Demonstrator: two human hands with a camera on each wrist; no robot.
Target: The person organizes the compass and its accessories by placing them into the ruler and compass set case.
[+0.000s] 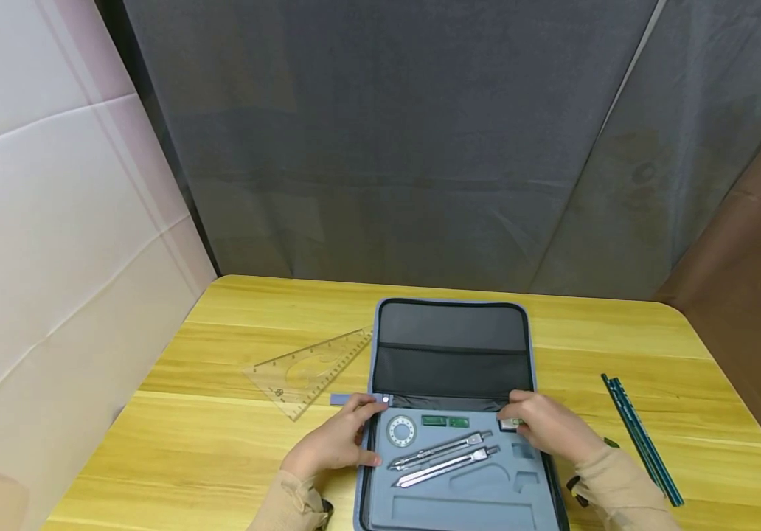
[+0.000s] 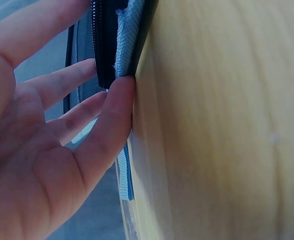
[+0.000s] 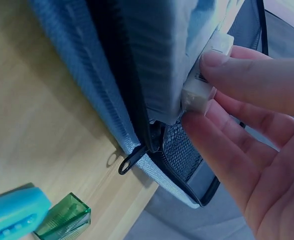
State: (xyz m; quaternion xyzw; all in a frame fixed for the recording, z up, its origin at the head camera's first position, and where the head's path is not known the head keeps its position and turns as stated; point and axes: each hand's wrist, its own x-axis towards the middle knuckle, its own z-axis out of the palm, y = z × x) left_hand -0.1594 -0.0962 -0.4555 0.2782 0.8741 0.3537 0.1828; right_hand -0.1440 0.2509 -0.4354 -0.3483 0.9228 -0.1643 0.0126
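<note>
An open blue-grey zip case [image 1: 450, 346] lies on the wooden table [image 1: 234, 310]. Its grey foam tray holds two metal compasses [image 1: 443, 457], a round disc [image 1: 402, 431] and a green piece [image 1: 445, 422]. My left hand [image 1: 360, 424] rests with straight fingers against the case's left edge [image 2: 129, 45], fingertips [image 2: 119, 92] touching the zip border. My right hand [image 1: 520, 420] pinches a small white eraser [image 1: 509, 423] at the tray's upper right corner. In the right wrist view the thumb and a finger [image 3: 221, 130] hold that eraser [image 3: 219, 46] against the foam.
A clear set square [image 1: 310, 369] lies left of the case. Dark green pencils [image 1: 639, 435] lie along the right side. Beside the case's right edge are a zip pull [image 3: 129, 162], a green sharpener [image 3: 64, 217] and a light-blue object [image 3: 12, 215]. Fabric panels surround the table.
</note>
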